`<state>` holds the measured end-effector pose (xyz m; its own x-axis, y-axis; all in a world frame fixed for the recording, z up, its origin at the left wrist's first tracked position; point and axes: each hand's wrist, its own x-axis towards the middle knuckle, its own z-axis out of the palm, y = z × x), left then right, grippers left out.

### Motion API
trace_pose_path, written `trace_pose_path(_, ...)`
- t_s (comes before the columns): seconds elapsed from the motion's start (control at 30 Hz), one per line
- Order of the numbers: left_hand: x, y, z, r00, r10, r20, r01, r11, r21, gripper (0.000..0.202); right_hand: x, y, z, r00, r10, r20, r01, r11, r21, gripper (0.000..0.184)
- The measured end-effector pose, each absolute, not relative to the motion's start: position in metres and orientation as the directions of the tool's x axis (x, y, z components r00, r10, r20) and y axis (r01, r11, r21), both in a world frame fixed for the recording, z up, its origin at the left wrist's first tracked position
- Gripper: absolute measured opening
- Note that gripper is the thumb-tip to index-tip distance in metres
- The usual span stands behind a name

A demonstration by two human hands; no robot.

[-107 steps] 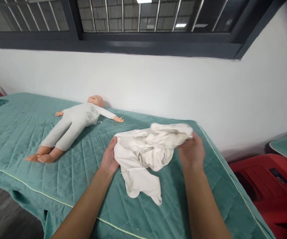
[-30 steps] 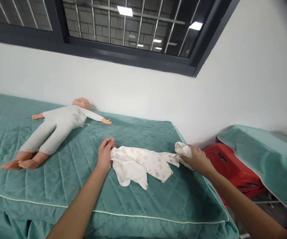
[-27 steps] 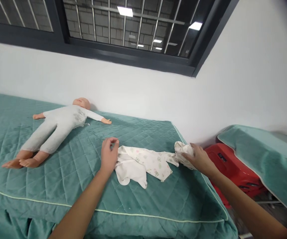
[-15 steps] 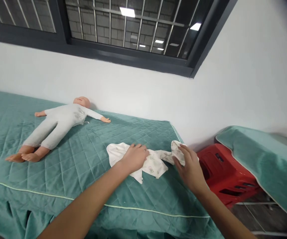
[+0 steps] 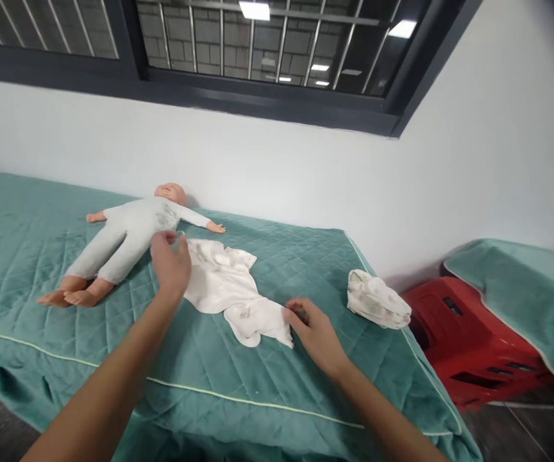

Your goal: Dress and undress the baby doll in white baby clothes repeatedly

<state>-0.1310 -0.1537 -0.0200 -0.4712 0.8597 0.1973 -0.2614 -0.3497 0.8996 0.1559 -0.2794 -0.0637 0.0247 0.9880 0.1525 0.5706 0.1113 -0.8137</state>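
A white printed baby garment (image 5: 224, 282) lies spread and wrinkled on the green quilted bed cover (image 5: 301, 256). My left hand (image 5: 171, 263) is closed on its upper left end, close beside the doll's hip. At the lower right end, my right hand (image 5: 316, 333) pinches the cloth between thumb and fingers. The baby doll (image 5: 137, 221), in a pale fabric body, rests on its back to the left, its head toward the wall. Apart from both hands, a bundled printed cloth (image 5: 377, 300) sits by the right edge of the bed.
Red plastic stools (image 5: 474, 340) stand on the floor to the right, partly under another green cover (image 5: 522, 282). Behind the bed rises a white wall (image 5: 281, 173) with a dark-framed, barred window (image 5: 267, 96).
The garment has moved left and is stretched wider. The bundled cloth, earlier in my right hand, now lies released at the right. Both hands have shifted left, and the view has tilted slightly.
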Motion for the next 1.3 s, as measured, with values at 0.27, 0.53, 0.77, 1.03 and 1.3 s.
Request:
trace_pose_path(0.27,-0.092,-0.141,-0.052,0.421,0.75,0.51,0.226,-0.631,0.742,0.037,0.099,-0.173,-0.056,-0.151,0.987,0.061,0.77,0.156,-0.619,0.025)
trace_pose_path(0.53,-0.067,-0.116,-0.036,0.517,0.638,0.57,0.24,-0.748,0.619,0.02,0.099,-0.168,-0.027,-0.182,0.979,0.093,0.851,0.204,-0.485,0.013)
trace_pose_path(0.77,-0.062,-0.159,0.067,0.297,0.671,0.68,0.236,-0.741,0.628,0.012,0.135,-0.193,0.078,-0.141,0.862,0.487,0.94,0.271,-0.209,0.022)
trace_pose_path(1.03,-0.073,-0.187,0.127,0.135,0.694,0.707,0.386,-0.694,0.608,0.025,0.179,-0.232,0.15,-0.279,0.769,0.575,0.953,0.296,0.067,0.03)
trace_pose_path(1.3,-0.125,-0.206,0.094,0.056,0.877,0.478,0.337,-0.467,0.817,0.005,0.231,-0.271,0.124,-0.058,0.866,0.497,0.903,0.257,-0.344,0.032)
